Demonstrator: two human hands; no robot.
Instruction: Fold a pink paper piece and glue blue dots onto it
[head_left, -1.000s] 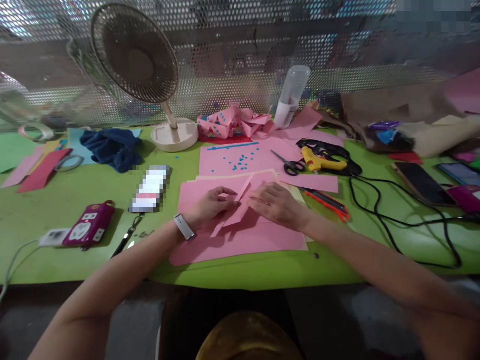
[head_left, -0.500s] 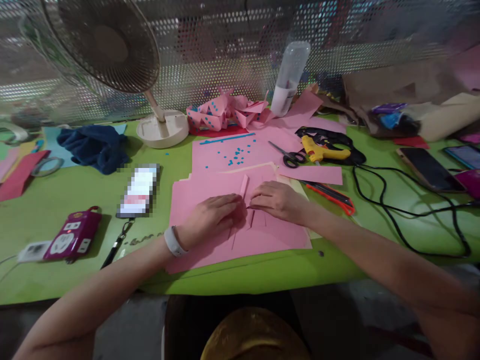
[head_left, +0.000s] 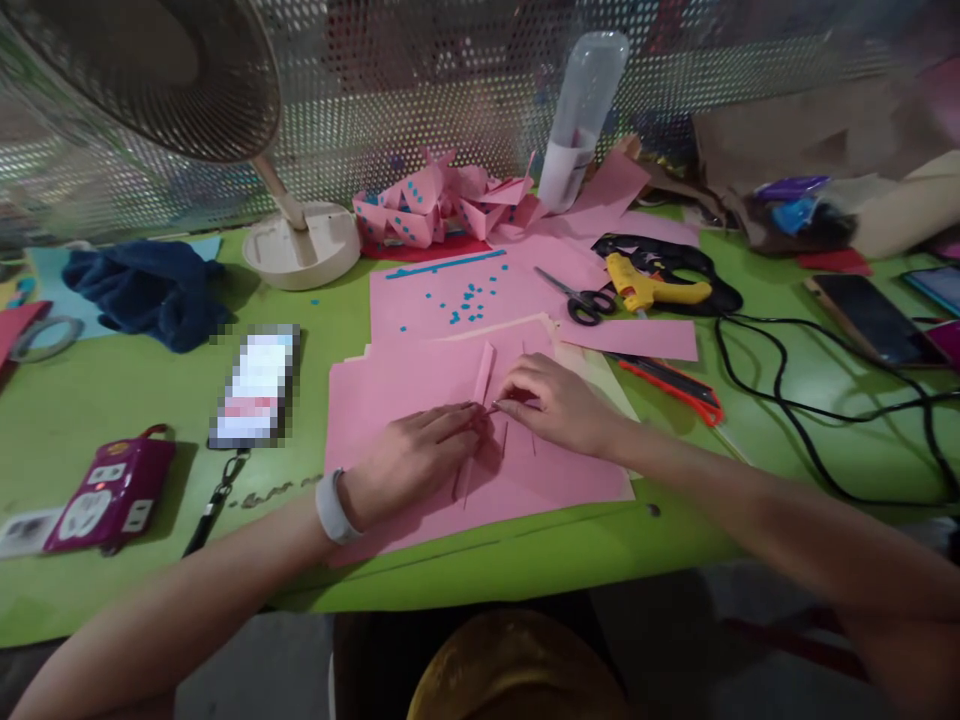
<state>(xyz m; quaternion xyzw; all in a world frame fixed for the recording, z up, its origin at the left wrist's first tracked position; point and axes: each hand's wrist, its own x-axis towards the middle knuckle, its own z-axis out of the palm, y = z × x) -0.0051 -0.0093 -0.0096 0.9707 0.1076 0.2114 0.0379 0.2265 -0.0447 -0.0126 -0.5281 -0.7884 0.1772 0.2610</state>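
Observation:
A narrow folded pink paper strip (head_left: 485, 370) lies on a large pink sheet (head_left: 405, 375), its middle covered by my fingers. From the left, my left hand (head_left: 420, 450) presses its closed fingers over the strip; a grey band circles that wrist. Opposite it, my right hand (head_left: 551, 400) pinches at the strip's right edge with thumb and forefinger, and the fingertips of both hands nearly meet. What exactly lies between the right fingertips is partly hidden. Thin lines or cuts mark the sheet below and right of the strip.
Behind the sheet are blue paper bits (head_left: 469, 300), scissors (head_left: 589, 305), a yellow glue gun (head_left: 652, 285) and an orange cutter (head_left: 679, 390). A fan (head_left: 300, 245), bottle (head_left: 574, 130) and folded pink paper pieces (head_left: 442, 205) stand farther back. A phone (head_left: 256, 385) and purple power strip (head_left: 112, 490) lie left.
The view has shifted slightly. My right fingers have moved a little closer to the left fingertips and curled more at the strip. The left hand stays over the strip.

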